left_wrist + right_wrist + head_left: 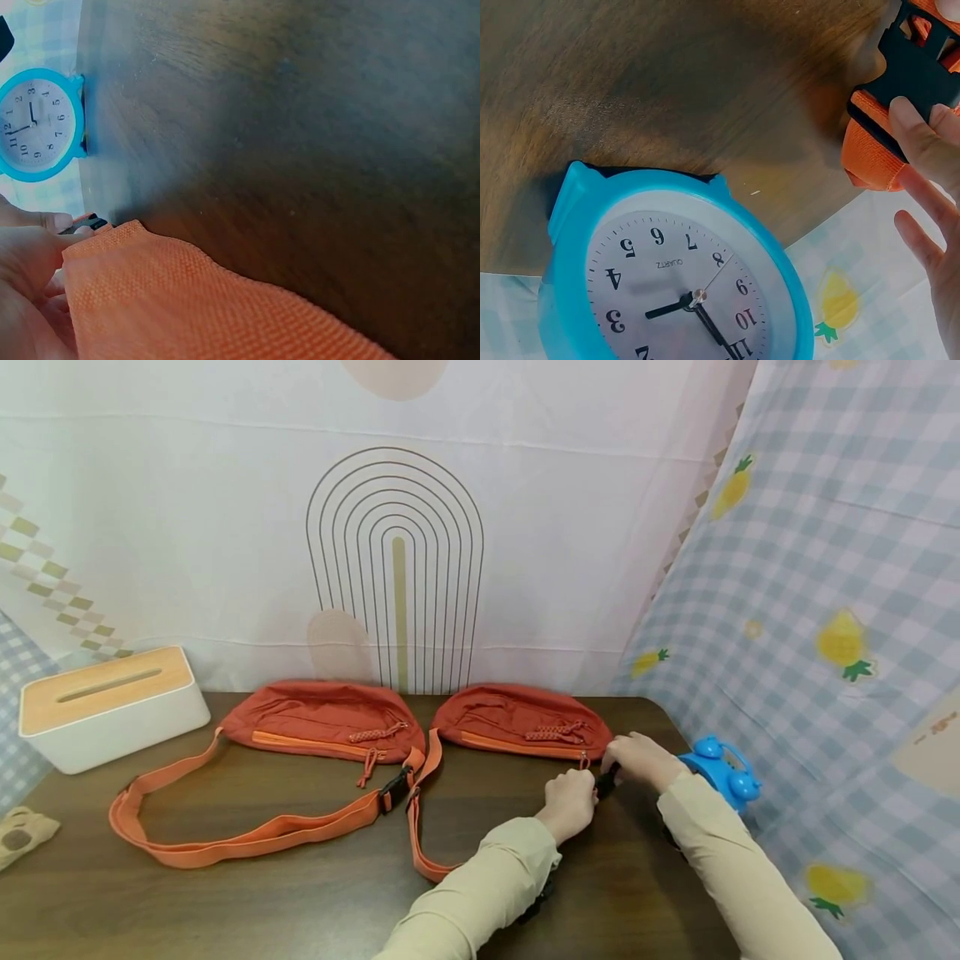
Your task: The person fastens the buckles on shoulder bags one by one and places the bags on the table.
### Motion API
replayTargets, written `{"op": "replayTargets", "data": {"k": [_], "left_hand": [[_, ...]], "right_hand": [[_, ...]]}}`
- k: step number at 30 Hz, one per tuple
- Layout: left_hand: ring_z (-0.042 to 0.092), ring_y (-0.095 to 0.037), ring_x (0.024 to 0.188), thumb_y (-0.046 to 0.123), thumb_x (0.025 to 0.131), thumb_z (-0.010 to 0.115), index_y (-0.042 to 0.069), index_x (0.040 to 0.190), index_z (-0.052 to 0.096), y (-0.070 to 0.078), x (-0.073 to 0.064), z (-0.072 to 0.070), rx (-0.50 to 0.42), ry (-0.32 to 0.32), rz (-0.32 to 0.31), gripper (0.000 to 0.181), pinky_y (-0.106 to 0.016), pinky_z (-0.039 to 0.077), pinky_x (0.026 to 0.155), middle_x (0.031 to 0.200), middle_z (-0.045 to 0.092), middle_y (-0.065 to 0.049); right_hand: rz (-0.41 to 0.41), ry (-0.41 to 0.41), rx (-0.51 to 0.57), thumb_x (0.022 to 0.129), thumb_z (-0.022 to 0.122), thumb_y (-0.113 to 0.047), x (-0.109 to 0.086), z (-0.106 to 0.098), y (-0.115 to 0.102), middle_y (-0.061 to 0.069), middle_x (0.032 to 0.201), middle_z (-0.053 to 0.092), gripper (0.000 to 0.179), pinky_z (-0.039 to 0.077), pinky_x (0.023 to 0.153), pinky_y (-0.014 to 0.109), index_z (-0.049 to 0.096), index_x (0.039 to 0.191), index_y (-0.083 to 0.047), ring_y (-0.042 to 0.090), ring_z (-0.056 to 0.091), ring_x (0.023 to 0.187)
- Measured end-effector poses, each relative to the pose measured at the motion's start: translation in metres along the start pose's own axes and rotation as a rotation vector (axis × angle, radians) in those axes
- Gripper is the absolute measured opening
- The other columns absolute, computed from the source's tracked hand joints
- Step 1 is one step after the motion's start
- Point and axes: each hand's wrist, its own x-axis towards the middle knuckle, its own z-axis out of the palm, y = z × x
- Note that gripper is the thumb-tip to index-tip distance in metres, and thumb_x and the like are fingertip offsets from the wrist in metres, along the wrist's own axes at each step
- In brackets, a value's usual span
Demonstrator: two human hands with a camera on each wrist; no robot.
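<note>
Two rust-red waist bags lie side by side on the table; the right bag (525, 718) is nearest my hands. Its black side-release buckle (922, 67) sits between them on the orange strap (187, 292). My left hand (568, 803) pinches the buckle's near end, where the strap joins it. From the other side, my right hand (643, 760) grips the buckle with its fingertips pressed on the black plastic. The left bag (322, 714) has its orange belt (262, 847) looped in front, with its buckle (395, 789) fastened.
A blue alarm clock (723, 772) stands just beyond my right forearm, at the table's right edge. To the far left is a white tissue box (120, 718) with a wooden lid. A small beige item (26, 835) lies at the left edge. Patterned cloths hang behind and at the sides.
</note>
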Motion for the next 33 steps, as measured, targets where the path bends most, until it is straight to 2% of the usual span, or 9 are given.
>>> {"op": "replayTargets", "data": {"k": [7,14,26,33], "left_hand": [[0.063,-0.015,0.066,0.027,0.08,0.068,0.02,0.056,0.052,0.001,-0.001,-0.001,-0.002,0.036,0.008,0.03,-0.029,0.043,0.051,0.067,0.062,0.005],[0.063,-0.015,0.065,0.028,0.079,0.07,0.019,0.058,0.054,-0.001,0.0,-0.002,-0.064,0.05,-0.043,0.027,-0.028,0.044,0.051,0.065,0.061,0.004],[0.061,-0.013,0.061,0.026,0.08,0.069,0.016,0.063,0.055,-0.002,0.0,-0.004,-0.142,0.044,-0.091,0.025,-0.026,0.043,0.05,0.062,0.058,0.003],[0.058,-0.012,0.059,0.026,0.081,0.068,0.016,0.065,0.056,-0.001,0.002,-0.003,-0.175,0.03,-0.107,0.023,-0.026,0.041,0.05,0.06,0.055,0.003]], "right_hand": [[-0.036,0.004,0.016,0.063,0.076,-0.001,0.002,0.0,-0.002,0.0,0.081,0.066,0.02,0.043,0.085,0.043,0.071,0.077,-0.015,0.022,0.06,0.081],[-0.057,-0.041,0.068,0.067,0.075,-0.002,0.003,0.001,0.001,0.002,0.081,0.064,0.016,0.047,0.071,0.026,0.071,0.08,-0.011,0.022,0.06,0.077],[-0.044,-0.097,0.203,0.067,0.074,0.003,0.01,0.002,0.003,0.005,0.08,0.07,0.016,0.047,0.062,0.021,0.073,0.081,-0.006,0.02,0.064,0.073],[-0.094,-0.092,0.223,0.067,0.074,0.003,0.01,0.002,0.006,0.008,0.08,0.07,0.015,0.048,0.062,0.021,0.073,0.081,-0.002,0.023,0.064,0.074]]}}
